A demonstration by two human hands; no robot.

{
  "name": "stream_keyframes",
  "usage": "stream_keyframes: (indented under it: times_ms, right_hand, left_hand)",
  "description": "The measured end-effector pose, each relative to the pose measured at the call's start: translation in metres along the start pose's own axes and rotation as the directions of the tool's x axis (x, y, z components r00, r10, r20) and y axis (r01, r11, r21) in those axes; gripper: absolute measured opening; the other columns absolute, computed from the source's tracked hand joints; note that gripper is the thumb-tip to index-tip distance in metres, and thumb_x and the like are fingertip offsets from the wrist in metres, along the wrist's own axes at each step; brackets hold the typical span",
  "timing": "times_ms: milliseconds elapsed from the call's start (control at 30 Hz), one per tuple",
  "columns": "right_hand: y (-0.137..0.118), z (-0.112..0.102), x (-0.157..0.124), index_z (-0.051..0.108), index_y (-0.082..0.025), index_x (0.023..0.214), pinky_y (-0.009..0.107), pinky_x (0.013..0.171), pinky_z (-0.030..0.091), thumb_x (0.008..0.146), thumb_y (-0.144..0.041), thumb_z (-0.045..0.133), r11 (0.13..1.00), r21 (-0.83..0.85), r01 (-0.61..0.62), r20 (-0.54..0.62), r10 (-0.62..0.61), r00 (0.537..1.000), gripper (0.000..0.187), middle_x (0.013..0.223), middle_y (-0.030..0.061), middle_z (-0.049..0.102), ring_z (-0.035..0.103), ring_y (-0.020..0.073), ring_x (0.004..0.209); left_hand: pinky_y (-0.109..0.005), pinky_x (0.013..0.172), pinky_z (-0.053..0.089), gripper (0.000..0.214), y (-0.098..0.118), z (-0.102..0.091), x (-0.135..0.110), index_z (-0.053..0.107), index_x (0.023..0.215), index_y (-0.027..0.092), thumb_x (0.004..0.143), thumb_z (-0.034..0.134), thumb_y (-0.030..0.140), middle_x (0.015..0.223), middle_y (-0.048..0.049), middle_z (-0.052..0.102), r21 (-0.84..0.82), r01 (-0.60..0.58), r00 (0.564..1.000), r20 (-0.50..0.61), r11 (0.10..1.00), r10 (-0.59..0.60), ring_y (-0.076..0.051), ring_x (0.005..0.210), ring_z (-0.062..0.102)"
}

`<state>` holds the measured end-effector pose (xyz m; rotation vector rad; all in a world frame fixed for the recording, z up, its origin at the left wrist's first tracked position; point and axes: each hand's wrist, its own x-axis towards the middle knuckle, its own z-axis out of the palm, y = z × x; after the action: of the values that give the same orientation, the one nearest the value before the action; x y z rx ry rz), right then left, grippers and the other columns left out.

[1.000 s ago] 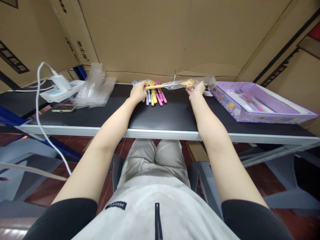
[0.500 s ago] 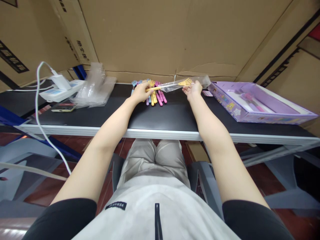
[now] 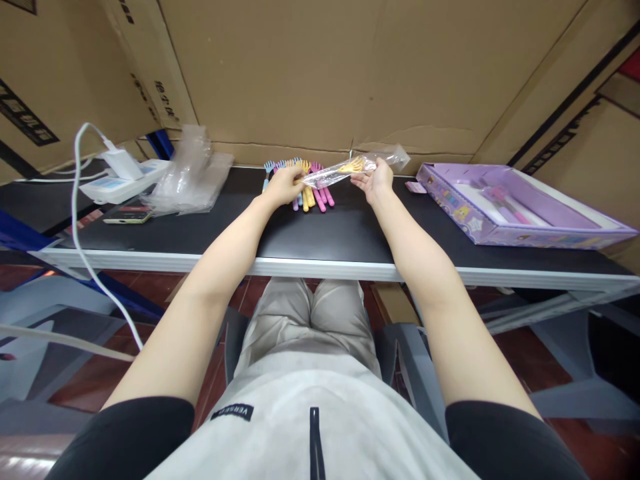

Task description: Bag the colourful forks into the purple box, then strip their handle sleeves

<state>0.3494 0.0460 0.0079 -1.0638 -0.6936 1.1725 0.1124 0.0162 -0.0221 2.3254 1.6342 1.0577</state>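
Observation:
A yellow back scratcher with a claw-like head lies inside a long clear plastic bag, held above the table. My left hand is closed at the bag's left end, pinching the handle end of the back scratcher there. At the claw end, my right hand grips the bag, some of its fingers stretched out beneath; the bag's far tip sticks out past it. Under and beside my left hand, several blue, yellow and pink back scratchers lie in a row, partly covered by the hand and bag.
To the right stands a purple open box with pink items inside. A small pink packet lies by it. Clear bags, a phone-like object and a white power strip with cable are left. Cardboard walls the back.
My right hand has moved left, drawing the bag over the yellow back scratcher's handle as far as my left hand. The left hand has barely shifted.

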Motion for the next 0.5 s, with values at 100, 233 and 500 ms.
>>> stream_keyframes:
  times_ms: [100,233,500]
  right_hand:
    - [-0.01,-0.008,0.008,0.072,-0.024,0.131,0.022,0.056,0.059,0.119,-0.051,0.047,0.998,0.039,0.041,-0.094,-0.037,0.995,0.038,0.088,-0.0013,0.071,0.064,0.011,0.055]
    - [-0.025,-0.027,0.018,0.073,-0.023,0.14,0.02,0.056,0.059,0.122,-0.041,0.027,0.983,0.108,0.149,-0.227,-0.121,0.966,0.052,0.106,0.0031,0.081,0.059,0.0077,0.052]
    - [-0.036,-0.049,0.029,0.073,-0.025,0.144,0.016,0.05,0.054,0.123,-0.04,0.022,0.96,0.175,0.219,-0.367,-0.143,0.919,0.058,0.127,0.0053,0.085,0.061,0.0061,0.055]
  left_hand:
    - [-0.045,0.11,0.056,0.012,0.0,0.0,0.001,0.073,0.098,0.022,0.099,0.062,0.026,0.106,-0.0105,0.081,0.002,-0.014,1.0,0.011,1.0,0.014,-0.032,0.118,0.074]
    - [-0.045,0.112,0.056,0.014,-0.001,-0.004,0.003,0.075,0.105,0.021,0.102,0.063,0.027,0.109,-0.0121,0.081,0.036,0.044,0.999,0.028,0.998,-0.045,-0.032,0.117,0.075]
    - [-0.052,0.123,0.054,0.037,-0.012,-0.005,0.006,0.074,0.139,0.026,0.102,0.065,0.025,0.128,-0.0161,0.081,0.037,0.282,0.954,-0.11,0.959,-0.277,-0.039,0.135,0.074]
